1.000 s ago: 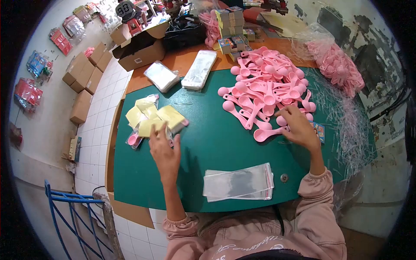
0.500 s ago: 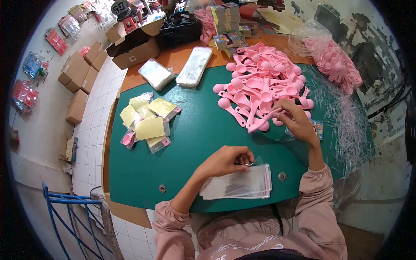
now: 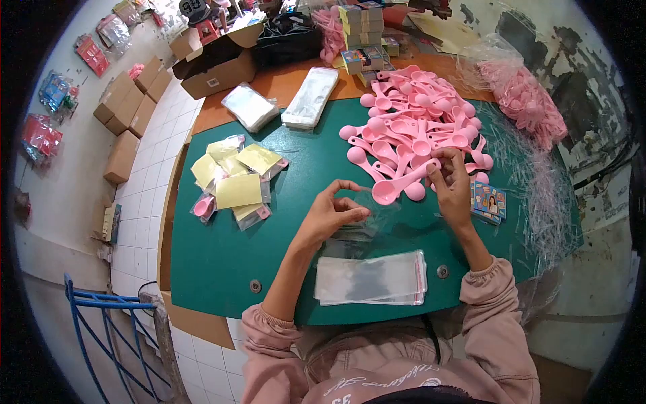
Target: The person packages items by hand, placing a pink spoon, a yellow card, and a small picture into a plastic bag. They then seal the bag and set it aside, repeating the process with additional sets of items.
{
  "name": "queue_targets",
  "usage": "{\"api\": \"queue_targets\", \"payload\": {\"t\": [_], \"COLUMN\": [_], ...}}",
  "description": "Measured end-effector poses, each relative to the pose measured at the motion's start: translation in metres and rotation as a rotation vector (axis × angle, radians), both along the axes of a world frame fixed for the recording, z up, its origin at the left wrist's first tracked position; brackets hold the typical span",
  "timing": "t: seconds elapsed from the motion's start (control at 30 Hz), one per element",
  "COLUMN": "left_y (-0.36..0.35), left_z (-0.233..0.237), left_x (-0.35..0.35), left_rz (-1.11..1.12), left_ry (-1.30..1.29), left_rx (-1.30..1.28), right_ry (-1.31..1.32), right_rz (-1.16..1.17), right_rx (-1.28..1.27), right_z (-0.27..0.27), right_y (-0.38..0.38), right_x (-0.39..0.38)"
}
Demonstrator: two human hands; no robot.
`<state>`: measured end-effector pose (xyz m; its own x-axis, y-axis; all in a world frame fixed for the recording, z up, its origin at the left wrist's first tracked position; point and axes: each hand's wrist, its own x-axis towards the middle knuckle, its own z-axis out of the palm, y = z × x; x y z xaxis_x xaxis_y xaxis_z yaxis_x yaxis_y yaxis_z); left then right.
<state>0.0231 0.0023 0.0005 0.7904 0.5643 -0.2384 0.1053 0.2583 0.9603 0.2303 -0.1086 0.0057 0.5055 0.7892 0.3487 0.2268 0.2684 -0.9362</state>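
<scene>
Glossy pink plastic measuring spoon (image 3: 406, 182); clear, smooth plastic sleeves (image 3: 367, 278); matt yellow paper cards (image 3: 238, 191); smooth green tabletop (image 3: 222, 259) with slight sheen.

The pink spoon (image 3: 412, 180) was held aslant, its round, hollow bowl toward eight o'clock, its slim handle toward two. The clear bag (image 3: 364, 225), thin and creased, was at the bowl's seven o'clock, its exact outline hard to make out.

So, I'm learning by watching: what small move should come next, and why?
Probably ease the pink spoon into the clear bag: the right hand holds its handle, with its bowl beside the bag at the left hand.
</scene>
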Motion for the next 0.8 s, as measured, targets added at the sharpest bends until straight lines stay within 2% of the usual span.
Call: {"api": "queue_targets", "payload": {"t": [0.1, 0.3, 0.37, 0.4, 0.5, 0.57, 0.67, 0.73, 0.77, 0.8], "left_y": [-0.001, -0.004, -0.006, -0.007, -0.009, -0.006, -0.008, -0.009, -0.009, -0.008], "left_z": [-0.001, 0.001, -0.004, -0.004, -0.002, 0.002, 0.006, 0.005, 0.004, 0.002], "left_x": [0.001, 0.003, 0.007, 0.007, 0.007, 0.004, 0.001, 0.002, 0.003, 0.002], "left_rz": [-0.006, -0.033, -0.03, -0.032, -0.087, -0.184, -0.265, -0.213, -0.161, -0.164], "left_ry": [0.015, -0.007, -0.04, -0.041, -0.117, 0.029, -0.034, -0.036, -0.038, -0.04], "left_rx": [0.063, -0.017, 0.032, 0.032, 0.08, 0.039, -0.021, -0.045, -0.071, -0.069], "right_ry": [-0.01, -0.079, -0.126, -0.02, 0.004, 0.043, 0.06, 0.027, 0.026, -0.116], "right_rz": [-0.057, -0.004, 0.119, 0.169, 0.225, 0.2, 0.158, 0.352, 0.349, 0.426], "right_rx": [0.023, 0.028, -0.091, -0.094, -0.113, -0.135, -0.063, -0.085, -0.085, -0.043], "right_z": [0.0, -0.003, -0.007, -0.004, -0.009, -0.009, -0.008, -0.012, -0.011, -0.003], "right_y": [0.0, -0.001, -0.002, -0.002, -0.001, 0.0, -0.002, -0.003, -0.005, -0.006], "right_x": [-0.005, -0.018, -0.02, -0.029, -0.033, -0.028, -0.026, -0.025, -0.027, -0.033]}}
